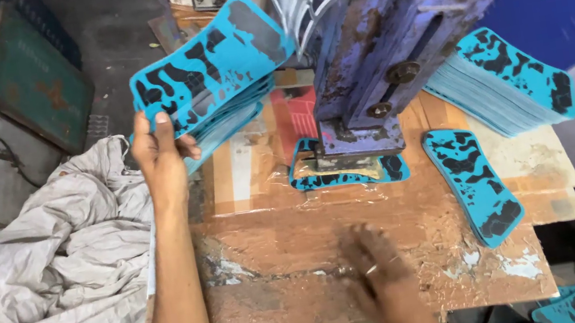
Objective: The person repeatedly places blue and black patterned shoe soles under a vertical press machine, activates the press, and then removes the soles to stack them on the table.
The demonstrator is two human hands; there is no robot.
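Turquoise sole sheets, black-patterned: the left hand (158, 152) grips a fanned stack (209, 67) at ten o'clock. It looks best kept squared so a single piece feeds flat under the purple press (386, 56), where one piece (347, 171) lies. The blurred right hand (381, 277) rests open-palmed on the worn, taped wooden bench (280, 261). Grey concrete floor beyond.

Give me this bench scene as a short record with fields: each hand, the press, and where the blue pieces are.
left hand: holds a fanned stack of blue-and-black pieces, raised at the bench's left edge
right hand: blurred, low over the bench, holding nothing visible
press: purple, its foot on one piece
loose piece: flat, right of the press
pile: far right
cloth: crumpled, left
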